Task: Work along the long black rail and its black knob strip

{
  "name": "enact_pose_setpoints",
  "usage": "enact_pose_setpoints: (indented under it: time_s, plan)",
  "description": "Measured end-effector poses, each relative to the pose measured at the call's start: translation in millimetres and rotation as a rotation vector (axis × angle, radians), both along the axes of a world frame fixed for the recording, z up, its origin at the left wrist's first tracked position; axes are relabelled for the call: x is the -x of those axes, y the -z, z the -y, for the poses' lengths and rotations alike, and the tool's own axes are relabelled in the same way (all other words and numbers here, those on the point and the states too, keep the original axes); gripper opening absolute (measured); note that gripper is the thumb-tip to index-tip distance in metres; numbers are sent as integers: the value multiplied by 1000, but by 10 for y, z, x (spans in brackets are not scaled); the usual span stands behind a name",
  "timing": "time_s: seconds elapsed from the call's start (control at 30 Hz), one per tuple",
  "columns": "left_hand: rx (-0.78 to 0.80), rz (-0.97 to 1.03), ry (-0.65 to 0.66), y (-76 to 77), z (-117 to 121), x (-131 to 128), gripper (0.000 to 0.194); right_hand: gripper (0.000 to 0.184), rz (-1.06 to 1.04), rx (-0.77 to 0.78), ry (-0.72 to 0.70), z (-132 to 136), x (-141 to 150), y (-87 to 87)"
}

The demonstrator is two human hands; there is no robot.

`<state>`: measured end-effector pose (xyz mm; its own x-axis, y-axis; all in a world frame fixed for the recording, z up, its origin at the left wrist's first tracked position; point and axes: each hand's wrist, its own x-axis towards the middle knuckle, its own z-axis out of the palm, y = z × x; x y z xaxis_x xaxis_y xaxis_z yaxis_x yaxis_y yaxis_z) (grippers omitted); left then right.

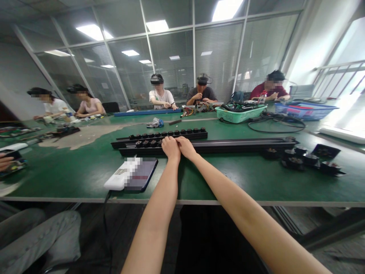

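Observation:
A long black channel rail [242, 146] lies crosswise in front of me, with several small round black parts [146, 144] seated in its left stretch. My left hand [171, 147] is closed over the rail just right of those parts. Touching it, my right hand [185, 146] bends over the same spot with its fingers curled. Whatever the fingers grip is hidden under the hands. Behind is a second, shorter black rail [201, 134] carrying a row of similar parts. More loose round black parts [295, 163] are grouped near the rail's right end.
A phone [146, 173] and a white device [115, 179] with a cable lie left of my arms on the green table [196, 182]. Farther back are a green basket [238, 115], black cables [273, 125] and a blue basket [316, 113]. Several people sit around the table.

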<state>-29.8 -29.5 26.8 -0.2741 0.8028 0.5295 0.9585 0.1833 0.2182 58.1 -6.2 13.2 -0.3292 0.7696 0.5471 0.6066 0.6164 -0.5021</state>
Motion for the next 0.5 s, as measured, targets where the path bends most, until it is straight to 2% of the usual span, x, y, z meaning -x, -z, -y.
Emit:
enact_pose_setpoints:
  time_s: [0.33,0.5]
  plan:
    - [-15,25,3,-6,15,12,35,55,55,0,35,83,-33,-44]
    - [-17,31,8,6,3,27,39,53,92,11,61,91,-48,-31]
